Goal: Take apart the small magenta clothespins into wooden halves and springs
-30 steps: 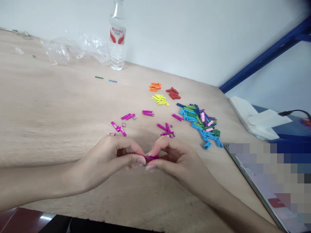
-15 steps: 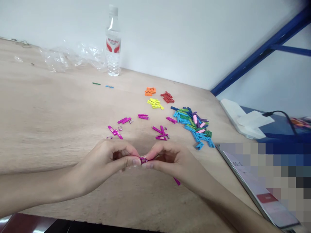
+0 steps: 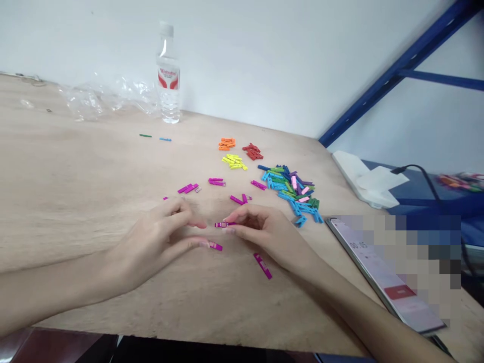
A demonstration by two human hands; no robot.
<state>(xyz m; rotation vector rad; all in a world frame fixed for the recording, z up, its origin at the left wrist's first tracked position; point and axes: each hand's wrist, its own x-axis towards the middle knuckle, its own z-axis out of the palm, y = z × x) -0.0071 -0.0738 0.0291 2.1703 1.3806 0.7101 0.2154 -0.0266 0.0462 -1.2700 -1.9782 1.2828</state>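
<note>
My right hand (image 3: pixel 266 229) pinches a small magenta clothespin (image 3: pixel 221 225) between thumb and index finger, with a bit of metal showing by the fingertips. To its left, my left hand (image 3: pixel 162 234) has its thumb and index finger apart. A magenta clothespin half (image 3: pixel 216 246) lies at the left thumb tip; whether the thumb touches it I cannot tell. Below the right hand, another magenta piece (image 3: pixel 262 266) rests on the table. Beyond my hands are more magenta pieces (image 3: pixel 188 188), some with small metal springs, and a magenta pair (image 3: pixel 217 181).
Mixed blue, green, purple and pink clothespins (image 3: pixel 289 186) form a pile at right. Behind are orange (image 3: pixel 227 144), red (image 3: pixel 253 151) and yellow clothespins (image 3: pixel 234 162). A water bottle (image 3: pixel 169 80) stands beside crumpled clear plastic (image 3: pixel 109 96). A phone (image 3: pixel 381 272) lies right of my arm.
My hands were together at one magenta clothespin; now they are apart. The left fingers have spread, while the right hand keeps the clothespin. The whole view has shifted slightly.
</note>
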